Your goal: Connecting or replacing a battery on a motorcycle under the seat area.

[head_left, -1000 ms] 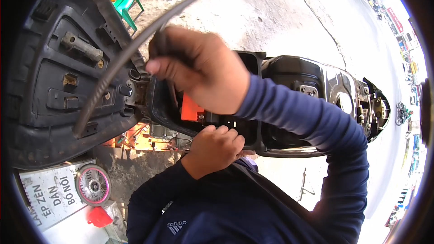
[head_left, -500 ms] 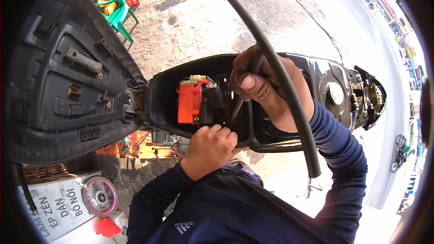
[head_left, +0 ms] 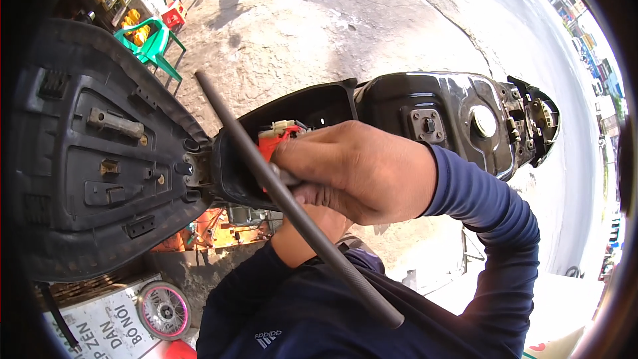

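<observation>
My right hand is closed around the middle of a T-handle wrench; its long dark bar slants across the view from above the seat hinge to my torso. The wrench's shaft and tip are hidden behind the hand. Just below the right hand, my left hand shows only its back and wrist; its fingers are covered. Both hands are over the near side of a motorbike's black under-seat compartment. Inside it, an orange-red battery-like block with a red wire is partly hidden by the right hand.
The raised seat shows its underside at left. To the right are the black fuel tank and its pale cap. Green chairs, a red crate and a pink-rimmed wheel stand around.
My right hand has come down and left with the wrench, from above the compartment's right side to over the battery and my left hand. The bar has swung lower left. The view has shifted slightly.
</observation>
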### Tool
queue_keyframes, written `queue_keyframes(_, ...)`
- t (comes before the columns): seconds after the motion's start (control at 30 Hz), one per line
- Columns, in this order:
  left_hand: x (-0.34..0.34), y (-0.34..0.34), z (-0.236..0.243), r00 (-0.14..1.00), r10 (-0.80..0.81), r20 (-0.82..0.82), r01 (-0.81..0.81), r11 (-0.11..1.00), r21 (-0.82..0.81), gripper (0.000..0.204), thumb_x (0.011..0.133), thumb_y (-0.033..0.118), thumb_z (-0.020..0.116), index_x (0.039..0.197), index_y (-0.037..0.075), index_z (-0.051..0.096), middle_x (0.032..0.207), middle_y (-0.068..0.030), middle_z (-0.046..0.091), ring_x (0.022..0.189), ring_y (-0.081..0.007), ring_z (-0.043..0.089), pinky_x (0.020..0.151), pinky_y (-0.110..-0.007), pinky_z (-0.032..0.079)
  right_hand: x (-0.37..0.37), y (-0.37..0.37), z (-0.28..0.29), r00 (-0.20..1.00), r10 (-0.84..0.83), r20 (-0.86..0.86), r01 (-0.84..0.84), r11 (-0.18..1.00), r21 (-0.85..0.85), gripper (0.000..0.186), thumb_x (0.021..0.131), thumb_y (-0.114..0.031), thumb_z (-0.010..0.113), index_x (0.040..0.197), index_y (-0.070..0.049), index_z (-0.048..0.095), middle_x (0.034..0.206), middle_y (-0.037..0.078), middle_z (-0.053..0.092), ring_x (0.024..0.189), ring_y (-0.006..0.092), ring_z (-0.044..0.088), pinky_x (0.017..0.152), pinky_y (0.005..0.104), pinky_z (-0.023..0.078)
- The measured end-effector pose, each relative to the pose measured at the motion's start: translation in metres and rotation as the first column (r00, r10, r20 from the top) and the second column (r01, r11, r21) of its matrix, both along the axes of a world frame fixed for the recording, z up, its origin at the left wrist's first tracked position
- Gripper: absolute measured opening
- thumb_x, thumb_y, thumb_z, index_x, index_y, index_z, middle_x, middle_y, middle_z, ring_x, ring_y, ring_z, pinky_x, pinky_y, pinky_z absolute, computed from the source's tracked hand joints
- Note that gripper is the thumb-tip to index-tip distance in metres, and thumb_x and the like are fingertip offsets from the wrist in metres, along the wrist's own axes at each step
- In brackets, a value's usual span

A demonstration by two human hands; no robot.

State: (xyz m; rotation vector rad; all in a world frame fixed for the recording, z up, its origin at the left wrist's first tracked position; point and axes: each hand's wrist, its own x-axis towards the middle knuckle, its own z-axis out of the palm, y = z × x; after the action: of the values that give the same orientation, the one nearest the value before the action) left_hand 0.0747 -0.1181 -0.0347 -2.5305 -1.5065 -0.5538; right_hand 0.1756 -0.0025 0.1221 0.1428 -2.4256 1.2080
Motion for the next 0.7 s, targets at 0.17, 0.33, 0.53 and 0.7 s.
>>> queue_keyframes(0.17, -0.01, 0.0, -0.017, 0.966, 0.026, 0.259, 0.126, 0.824, -0.553, 0.041, 0.093, 0.046, 0.059, 0.095, 0.007, 0.073, 0.101, -0.0134, 0.069, 0.109, -0.0287, 0.063, 0.089, -0.049, 0.047, -0.009, 0.007, 0.019, 0.987, 0.11, 0.114, -0.134, 0.961, 0.24, 0.017, 0.092, -0.005, 0.062, 0.102, 0.008, 0.056, 0.083, 0.014, 0.057, 0.074, 0.032, 0.061, 0.068, 0.0396, 0.052)
queue_keyframes(0.33, -0.016, 0.013, 0.031, 0.989, -0.019, 0.147, 0.106, 0.789, -0.605, 0.045, 0.094, 0.041, 0.06, 0.082, -0.001, 0.072, 0.082, -0.0166, 0.069, 0.094, -0.0349, 0.066, 0.077, -0.047, 0.053, -0.001, 0.012, 0.015, 0.978, 0.037, 0.204, -0.025, 0.998, -0.06, 0.01, 0.09, -0.003, 0.066, 0.096, 0.004, 0.062, 0.082, 0.011, 0.063, 0.076, 0.0203, 0.067, 0.066, 0.0327, 0.052)
queue_keyframes(0.53, -0.015, 0.014, 0.029, 0.996, -0.053, 0.072, 0.085, 0.82, -0.566, 0.051, 0.093, 0.048, 0.058, 0.086, -0.001, 0.072, 0.091, -0.0152, 0.07, 0.094, -0.0322, 0.065, 0.083, -0.047, 0.052, -0.024, 0.01, 0.014, 0.928, -0.275, 0.252, 0.257, 0.961, 0.102, 0.027, 0.081, -0.016, 0.078, 0.08, 0.001, 0.057, 0.066, 0.016, 0.059, 0.06, 0.0331, 0.06, 0.055, 0.038, 0.044)
queue_keyframes(0.7, -0.011, 0.014, 0.04, 1.0, 0.011, 0.009, -0.002, 0.722, -0.692, 0.05, 0.093, 0.047, 0.058, 0.089, -0.001, 0.072, 0.099, -0.0166, 0.07, 0.103, -0.0324, 0.065, 0.085, -0.048, 0.051, -0.02, 0.033, 0.021, 0.871, 0.259, 0.417, -0.056, 0.897, -0.438, 0.013, 0.084, -0.005, 0.071, 0.094, 0.0, 0.064, 0.071, 0.01, 0.064, 0.062, 0.0162, 0.061, 0.058, 0.0327, 0.047)
